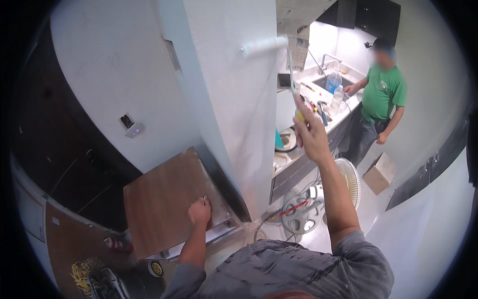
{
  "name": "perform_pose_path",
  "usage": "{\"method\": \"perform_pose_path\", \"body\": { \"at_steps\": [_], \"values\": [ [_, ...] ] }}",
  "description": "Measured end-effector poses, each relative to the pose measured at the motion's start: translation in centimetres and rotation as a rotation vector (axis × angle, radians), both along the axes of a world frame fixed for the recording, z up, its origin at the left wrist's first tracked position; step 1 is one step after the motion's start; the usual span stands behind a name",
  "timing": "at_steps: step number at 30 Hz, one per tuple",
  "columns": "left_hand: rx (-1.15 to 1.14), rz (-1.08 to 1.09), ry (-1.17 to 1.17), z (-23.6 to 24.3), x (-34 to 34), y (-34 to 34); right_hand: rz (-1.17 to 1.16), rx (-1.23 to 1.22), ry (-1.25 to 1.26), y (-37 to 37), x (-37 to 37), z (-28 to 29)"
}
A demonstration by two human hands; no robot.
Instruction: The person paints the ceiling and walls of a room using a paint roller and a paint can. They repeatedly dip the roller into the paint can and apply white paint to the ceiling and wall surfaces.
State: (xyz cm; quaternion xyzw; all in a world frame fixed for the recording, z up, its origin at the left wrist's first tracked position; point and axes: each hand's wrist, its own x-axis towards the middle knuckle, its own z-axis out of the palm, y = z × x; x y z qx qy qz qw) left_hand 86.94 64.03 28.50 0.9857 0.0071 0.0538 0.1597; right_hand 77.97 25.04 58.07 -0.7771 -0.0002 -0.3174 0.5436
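My right hand (313,134) is raised and wrapped round the handle of a paint roller (265,46), with a bit of yellow showing at the grip. The white roller sleeve lies against the upper part of a pale wall column (234,89), close to its right edge. Lower down, my left hand (200,211) is closed in a fist over a brown wooden cabinet top (159,204); whether it holds anything small is hidden.
A white fan (347,182) stands by my right arm, with cables around its base. Behind it, a counter (341,117) carries bottles, tools and a sink. A person in a green shirt (383,94) stands there beside a cardboard box (380,173). A dark bucket (134,279) sits lower left.
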Motion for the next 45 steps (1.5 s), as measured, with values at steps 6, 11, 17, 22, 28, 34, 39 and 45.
{"method": "perform_pose_path", "body": {
  "at_steps": [6,11,17,22,28,34,39,45],
  "values": [
    [0.076,-0.002,-0.002,-1.1,0.7,0.0,-0.041,-0.014,0.231,-0.6,-3.7,-13.3],
    [0.092,-0.006,0.011,-1.1,0.7,-0.3,-0.027,-0.037,0.433,-0.8,-6.9,-21.5],
    [0.079,-0.006,-0.019,-1.1,0.9,-0.5,0.033,-0.173,0.629,-1.5,-9.6,-27.7],
    [0.071,0.015,0.004,-0.7,0.9,-0.7,0.074,-0.24,0.658,-2.1,-10.3,-32.1],
    [0.069,0.021,0.012,-0.8,0.7,-0.4,0.069,-0.172,0.622,-1.8,-10.2,-29.1],
    [0.078,-0.005,-0.005,-1.3,0.8,-0.1,0.014,-0.098,0.359,-1.1,-7.7,-20.6],
    [0.056,-0.003,-0.017,-0.7,0.6,-0.2,-0.042,-0.087,0.157,-0.1,-4.5,-13.0],
    [0.052,-0.007,-0.005,-0.8,0.6,-0.1,-0.052,-0.092,0.157,-0.7,-3.7,-10.4]
  ]
}}
